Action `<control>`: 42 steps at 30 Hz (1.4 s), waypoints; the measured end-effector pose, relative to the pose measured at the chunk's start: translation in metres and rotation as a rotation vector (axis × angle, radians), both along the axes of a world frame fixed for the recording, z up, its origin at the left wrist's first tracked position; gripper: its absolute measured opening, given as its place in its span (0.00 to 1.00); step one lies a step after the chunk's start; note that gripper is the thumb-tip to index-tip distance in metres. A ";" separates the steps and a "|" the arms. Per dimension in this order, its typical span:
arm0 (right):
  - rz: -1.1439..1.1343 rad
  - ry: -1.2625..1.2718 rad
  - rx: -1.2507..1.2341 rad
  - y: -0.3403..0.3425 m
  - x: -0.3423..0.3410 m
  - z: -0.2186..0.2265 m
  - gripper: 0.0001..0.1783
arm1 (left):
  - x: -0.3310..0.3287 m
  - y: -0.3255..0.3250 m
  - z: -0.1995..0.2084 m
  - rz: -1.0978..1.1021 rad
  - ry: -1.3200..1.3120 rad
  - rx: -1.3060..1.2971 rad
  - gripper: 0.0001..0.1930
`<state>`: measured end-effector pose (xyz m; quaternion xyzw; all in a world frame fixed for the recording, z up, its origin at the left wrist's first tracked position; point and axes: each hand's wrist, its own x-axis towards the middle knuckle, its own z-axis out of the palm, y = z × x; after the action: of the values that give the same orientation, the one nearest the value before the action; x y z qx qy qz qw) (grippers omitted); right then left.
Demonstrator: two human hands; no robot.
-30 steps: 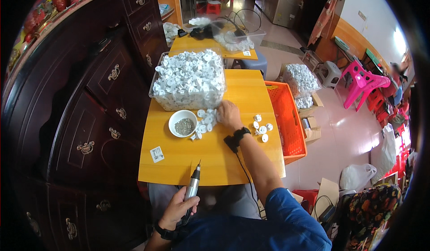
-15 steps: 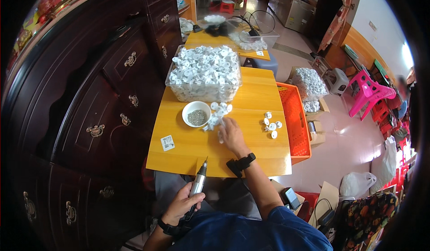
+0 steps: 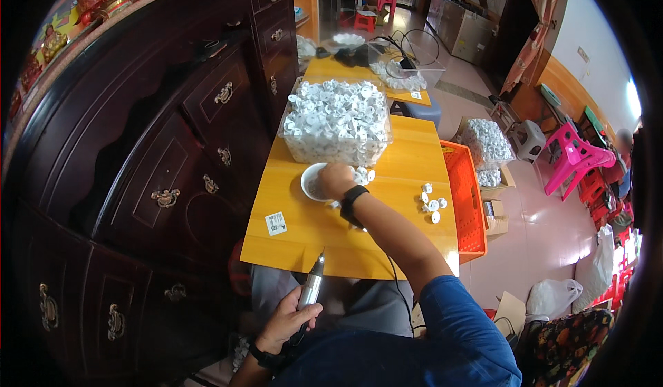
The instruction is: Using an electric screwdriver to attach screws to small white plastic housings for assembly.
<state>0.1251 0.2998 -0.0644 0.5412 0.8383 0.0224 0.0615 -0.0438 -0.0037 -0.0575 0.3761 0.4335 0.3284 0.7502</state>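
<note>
My left hand [image 3: 293, 320] is wrapped round a silver and black electric screwdriver [image 3: 312, 289], its thin bit pointing up at the table's front edge. My right hand [image 3: 336, 181] reaches into the white bowl [image 3: 306, 192] of small grey metal pieces, too small to name surely. The back of that hand hides its fingers and most of the bowl's contents. Several loose white plastic parts [image 3: 364, 175] lie just right of the hand. Behind the bowl stands a clear bin [image 3: 336, 153] heaped with the same white parts.
A few white parts [image 3: 434, 206] lie apart at the table's right side. A white printed label [image 3: 275, 224] is on the left of the wooden table [image 3: 276, 254]. An orange crate [image 3: 469, 207] stands against the table's right edge. Dark drawers [image 3: 166, 180] rise at the left.
My right hand has gone left from the loose white parts to the bowl. My left hand still grips the screwdriver. The whole view has shifted slightly.
</note>
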 end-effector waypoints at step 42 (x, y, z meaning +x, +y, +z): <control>-0.108 1.811 -0.684 -0.143 0.062 -0.018 0.15 | 0.041 0.008 0.021 0.050 0.039 0.226 0.21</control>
<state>0.1870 0.1569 -0.0828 0.3438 0.5033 -0.6510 -0.4524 -0.0026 0.0039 -0.0360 0.4539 0.4173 0.3864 0.6860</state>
